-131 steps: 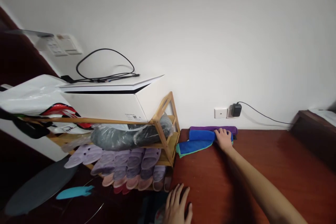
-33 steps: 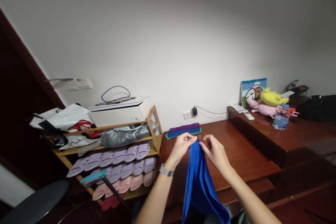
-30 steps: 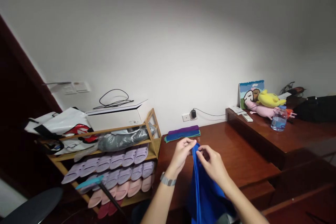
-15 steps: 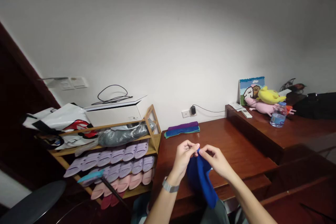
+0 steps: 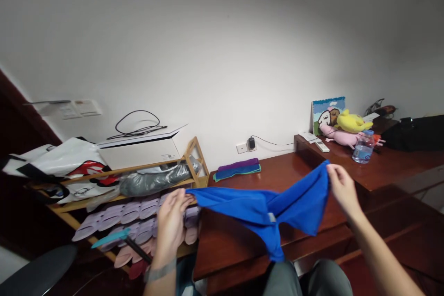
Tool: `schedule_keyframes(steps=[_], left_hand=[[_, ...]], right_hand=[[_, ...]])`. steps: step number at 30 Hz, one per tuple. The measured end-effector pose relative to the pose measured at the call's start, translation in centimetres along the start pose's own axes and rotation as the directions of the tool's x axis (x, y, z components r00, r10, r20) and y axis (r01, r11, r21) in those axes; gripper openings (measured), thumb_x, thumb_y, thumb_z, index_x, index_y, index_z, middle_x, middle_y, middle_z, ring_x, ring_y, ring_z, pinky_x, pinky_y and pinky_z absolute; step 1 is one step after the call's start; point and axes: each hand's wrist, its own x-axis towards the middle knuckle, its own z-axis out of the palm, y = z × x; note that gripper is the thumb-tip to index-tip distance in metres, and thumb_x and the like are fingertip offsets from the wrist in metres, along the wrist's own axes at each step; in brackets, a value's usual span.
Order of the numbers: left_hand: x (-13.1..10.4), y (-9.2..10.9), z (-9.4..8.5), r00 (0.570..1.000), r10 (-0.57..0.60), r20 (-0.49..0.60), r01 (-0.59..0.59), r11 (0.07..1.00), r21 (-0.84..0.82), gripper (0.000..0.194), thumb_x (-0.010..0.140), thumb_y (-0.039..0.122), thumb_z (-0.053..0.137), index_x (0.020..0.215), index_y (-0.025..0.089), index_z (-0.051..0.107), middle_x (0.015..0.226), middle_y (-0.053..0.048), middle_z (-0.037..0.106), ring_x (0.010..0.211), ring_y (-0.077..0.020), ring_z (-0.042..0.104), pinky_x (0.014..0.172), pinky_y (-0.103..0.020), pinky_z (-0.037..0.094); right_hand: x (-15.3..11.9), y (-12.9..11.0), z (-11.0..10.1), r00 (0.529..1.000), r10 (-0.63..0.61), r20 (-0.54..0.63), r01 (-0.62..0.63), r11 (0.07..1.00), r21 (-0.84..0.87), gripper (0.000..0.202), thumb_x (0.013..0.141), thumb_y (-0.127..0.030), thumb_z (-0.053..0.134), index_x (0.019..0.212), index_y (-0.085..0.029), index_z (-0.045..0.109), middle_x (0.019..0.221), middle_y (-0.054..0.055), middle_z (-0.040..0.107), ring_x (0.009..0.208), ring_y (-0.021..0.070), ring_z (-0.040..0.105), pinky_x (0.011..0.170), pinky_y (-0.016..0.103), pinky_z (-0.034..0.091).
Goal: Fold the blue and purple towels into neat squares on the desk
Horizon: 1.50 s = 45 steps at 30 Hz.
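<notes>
A bright blue cloth (image 5: 243, 203) hangs stretched in the air over the brown wooden table (image 5: 222, 245), sagging in the middle, where a small white tag shows. My left hand (image 5: 173, 215) pinches its left corner, in front of the shoe rack. At the cloth's upper right corner, my right hand (image 5: 342, 185) grips it between thumb and fingers. Folded purple and blue cloths (image 5: 237, 169) with a green edge lie at the back of the table, against the wall.
On the left, a wooden rack (image 5: 194, 162) bears slippers, a white box (image 5: 142, 150) and bags. To the right, a higher desk (image 5: 364, 175) holds a water bottle (image 5: 363, 148), plush toys (image 5: 352, 122), a picture and a remote (image 5: 322, 146). A plug sits in the wall socket.
My hands have moved far apart, left and right, from where they met at the middle. The blue cloth, bunched and hanging down before, is now spread between them. The view has shifted slightly.
</notes>
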Motion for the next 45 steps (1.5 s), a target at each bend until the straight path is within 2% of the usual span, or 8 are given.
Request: schedule_keyframes(steps=[6, 12, 17, 23, 27, 31, 37, 45], left_hand=[[3.3, -1.2, -5.7, 0.978, 0.094, -0.184, -0.057, 0.98, 0.193, 0.063, 0.063, 0.072, 0.082, 0.095, 0.021, 0.063, 0.087, 0.002, 0.064, 0.077, -0.0146, 0.062, 0.071, -0.027, 0.052], [3.9, -2.1, -5.1, 0.926, 0.301, -0.226, -0.187, 0.889, 0.419, 0.061, 0.075, 0.077, 0.066, 0.099, 0.021, 0.059, 0.087, 0.001, 0.062, 0.081, -0.0183, 0.06, 0.076, -0.033, 0.05], [3.1, -1.7, -4.6, 0.816, 0.501, -0.287, -0.319, 0.805, 0.5, 0.05, 0.083, 0.069, 0.063, 0.101, 0.023, 0.054, 0.089, 0.0, 0.062, 0.082, -0.0188, 0.062, 0.08, -0.034, 0.052], [3.3, -3.1, -5.0, 0.781, 0.552, -0.292, -0.215, 0.677, 0.704, 0.037, 0.092, 0.057, 0.056, 0.107, 0.023, 0.055, 0.088, -0.002, 0.065, 0.082, -0.0224, 0.066, 0.077, -0.035, 0.053], [5.8, -8.4, -4.9, 0.881, 0.417, -0.222, -0.035, 0.526, 0.85, 0.031, 0.099, 0.052, 0.049, 0.11, 0.024, 0.057, 0.087, -0.004, 0.068, 0.079, -0.0249, 0.067, 0.073, -0.035, 0.051], [8.6, -16.8, -3.6, 0.99, 0.072, -0.123, 0.104, 0.228, 0.968, 0.036, 0.106, 0.047, 0.034, 0.114, 0.022, 0.058, 0.084, -0.01, 0.072, 0.069, -0.0274, 0.067, 0.062, -0.034, 0.044], [10.0, -27.4, -2.1, 0.986, -0.168, -0.017, 0.033, 0.091, 0.995, 0.033, 0.107, 0.04, 0.032, 0.101, 0.024, 0.06, 0.083, -0.008, 0.075, 0.065, -0.0256, 0.068, 0.059, -0.031, 0.04], [11.9, -32.9, -2.8, 0.97, -0.224, 0.097, -0.111, -0.049, 0.993, 0.04, 0.109, 0.044, 0.027, 0.114, 0.023, 0.06, 0.109, -0.01, 0.074, 0.071, -0.0244, 0.071, 0.06, -0.032, 0.04]], right_hand=[[5.5, 2.2, -7.0, 0.979, -0.075, -0.188, 0.019, 0.959, -0.284, 0.059, 0.087, -0.072, 0.05, 0.107, -0.02, 0.069, 0.102, 0.01, 0.073, 0.092, 0.0246, 0.065, 0.089, 0.04, 0.05], [6.0, 2.1, -8.5, 0.974, -0.127, -0.186, 0.052, 0.93, -0.364, 0.061, 0.088, -0.071, 0.049, 0.117, -0.022, 0.069, 0.109, 0.013, 0.074, 0.098, 0.0287, 0.067, 0.092, 0.045, 0.05], [5.3, 2.1, -9.4, 0.938, -0.198, -0.285, 0.087, 0.929, -0.359, 0.063, 0.089, -0.073, 0.049, 0.119, -0.021, 0.069, 0.109, 0.013, 0.074, 0.101, 0.0315, 0.069, 0.093, 0.048, 0.052], [5.8, 5.5, -9.6, 0.944, -0.184, -0.276, 0.055, 0.907, -0.417, 0.061, 0.092, -0.072, 0.048, 0.123, -0.023, 0.067, 0.114, 0.015, 0.073, 0.106, 0.0346, 0.069, 0.097, 0.051, 0.052], [7.7, 11.4, -7.1, 0.986, -0.105, -0.128, 0.028, 0.867, -0.497, 0.059, 0.094, -0.068, 0.043, 0.124, -0.022, 0.066, 0.118, 0.016, 0.074, 0.106, 0.0334, 0.07, 0.095, 0.047, 0.053], [9.5, 19.8, -2.5, 0.999, 0.038, 0.029, -0.014, 0.825, -0.565, 0.054, 0.095, -0.061, 0.04, 0.123, -0.023, 0.065, 0.116, 0.014, 0.076, 0.103, 0.032, 0.072, 0.089, 0.042, 0.054], [9.3, 30.9, 3.7, 0.9, 0.411, 0.147, -0.156, 0.617, -0.771, 0.059, 0.099, -0.055, 0.026, 0.131, -0.023, 0.064, 0.111, 0.017, 0.077, 0.093, 0.0326, 0.074, 0.079, 0.043, 0.055], [11.4, 36.0, 5.4, 0.872, 0.455, 0.18, -0.059, 0.463, -0.884, 0.065, 0.101, -0.057, 0.016, 0.13, -0.025, 0.064, 0.125, 0.02, 0.073, 0.097, 0.0354, 0.074, 0.08, 0.049, 0.055]])
